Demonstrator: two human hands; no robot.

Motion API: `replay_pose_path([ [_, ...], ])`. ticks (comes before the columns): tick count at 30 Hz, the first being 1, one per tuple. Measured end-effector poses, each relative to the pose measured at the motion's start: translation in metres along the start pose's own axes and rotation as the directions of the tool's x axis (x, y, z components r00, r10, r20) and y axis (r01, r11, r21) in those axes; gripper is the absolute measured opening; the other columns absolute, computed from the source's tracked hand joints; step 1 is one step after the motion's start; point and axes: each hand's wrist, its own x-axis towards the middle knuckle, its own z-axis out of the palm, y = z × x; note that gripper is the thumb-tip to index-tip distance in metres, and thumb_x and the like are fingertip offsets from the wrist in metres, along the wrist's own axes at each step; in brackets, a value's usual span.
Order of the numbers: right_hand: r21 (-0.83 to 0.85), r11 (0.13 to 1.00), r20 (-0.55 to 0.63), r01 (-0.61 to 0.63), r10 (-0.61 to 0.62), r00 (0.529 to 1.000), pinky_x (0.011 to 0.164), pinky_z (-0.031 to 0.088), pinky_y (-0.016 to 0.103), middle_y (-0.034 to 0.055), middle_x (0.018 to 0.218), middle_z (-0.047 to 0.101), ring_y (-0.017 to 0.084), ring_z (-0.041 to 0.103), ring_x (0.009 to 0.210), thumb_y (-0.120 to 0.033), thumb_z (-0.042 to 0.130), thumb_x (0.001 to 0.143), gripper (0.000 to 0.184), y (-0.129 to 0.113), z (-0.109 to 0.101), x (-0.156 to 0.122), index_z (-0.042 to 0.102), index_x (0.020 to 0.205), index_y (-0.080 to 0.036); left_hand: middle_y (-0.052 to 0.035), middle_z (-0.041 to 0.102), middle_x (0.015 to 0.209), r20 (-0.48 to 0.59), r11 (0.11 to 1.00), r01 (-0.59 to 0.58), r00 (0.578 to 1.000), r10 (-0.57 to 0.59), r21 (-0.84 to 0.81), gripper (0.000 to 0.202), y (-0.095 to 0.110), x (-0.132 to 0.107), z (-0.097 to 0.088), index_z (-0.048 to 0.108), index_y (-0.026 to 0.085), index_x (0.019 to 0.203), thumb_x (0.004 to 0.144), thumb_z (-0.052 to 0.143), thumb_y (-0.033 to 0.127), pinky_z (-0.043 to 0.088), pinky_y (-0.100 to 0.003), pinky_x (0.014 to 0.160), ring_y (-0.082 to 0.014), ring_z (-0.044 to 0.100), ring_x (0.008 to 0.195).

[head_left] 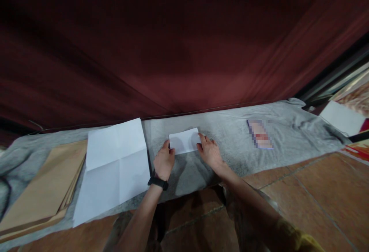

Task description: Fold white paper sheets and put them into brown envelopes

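Observation:
A small rectangle of white paper (185,142), apparently folded, lies on the grey cloth in front of me. My left hand (165,162) holds its left edge between thumb and fingers. At the opposite edge, my right hand (210,151) grips the paper in the same way, thumb near the lower right corner. A black band is on my left wrist. Left of my hands rests a large white sheet (115,167) with crossing fold creases, opened out. Whether the small paper has several layers cannot be made out.
A stack of brown paper or envelopes (46,182) lies at the far left, beside the large sheet. A phone-like object (261,134), blurred out, is on the right of the grey cloth (227,129). Dark red fabric (184,52) hangs behind; brown floor tiles (325,186) are in front.

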Motion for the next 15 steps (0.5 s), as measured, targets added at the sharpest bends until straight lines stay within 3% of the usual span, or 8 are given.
replay_pose_path([
  [5,-0.023,0.993,0.003,0.113,-0.113,0.994,0.105,0.039,0.047,0.0179,0.145,0.051,0.032,0.053,0.125,-0.02,0.038,0.1,0.048,-0.003,-0.001,-0.001,0.047,0.147,-0.015,-0.0158,0.072,0.114,0.018,0.99,-0.051,0.999,0.049,0.132,0.042,-0.001,-0.002,0.003,0.058,0.021,0.134,0.093,0.049,0.029,0.049,-0.036,0.081,-0.0298,0.069,0.098],
  [9,-0.018,0.98,0.009,0.197,-0.197,0.98,0.116,0.03,0.046,0.016,0.154,0.044,0.028,0.043,0.139,-0.015,0.037,0.099,0.047,-0.002,0.004,-0.001,0.05,0.145,-0.011,-0.018,0.066,0.125,-0.066,0.951,-0.152,0.982,0.176,0.271,0.041,-0.003,-0.006,0.009,0.061,0.018,0.131,0.095,0.043,0.025,0.049,-0.039,0.089,-0.0308,0.066,0.105],
  [12,-0.003,0.977,0.006,0.213,-0.213,0.977,0.117,0.03,0.045,0.0165,0.153,0.045,0.027,0.043,0.14,-0.018,0.036,0.101,0.047,0.0,0.008,-0.001,0.048,0.146,-0.01,-0.0207,0.057,0.139,-0.113,0.891,-0.304,0.926,0.359,0.337,0.044,-0.002,-0.011,0.02,0.06,0.012,0.132,0.096,0.038,0.022,0.042,-0.048,0.104,-0.0354,0.054,0.126],
  [15,0.024,0.977,0.012,0.211,-0.212,0.977,0.117,0.031,0.046,0.0166,0.154,0.045,0.026,0.041,0.142,-0.022,0.034,0.103,0.048,0.001,0.01,-0.002,0.047,0.147,-0.009,-0.0162,0.044,0.155,-0.048,0.809,-0.5,0.841,0.539,0.309,0.048,0.0,-0.021,0.038,0.053,0.013,0.141,0.098,0.037,0.024,0.028,-0.051,0.118,-0.0334,0.036,0.145],
])
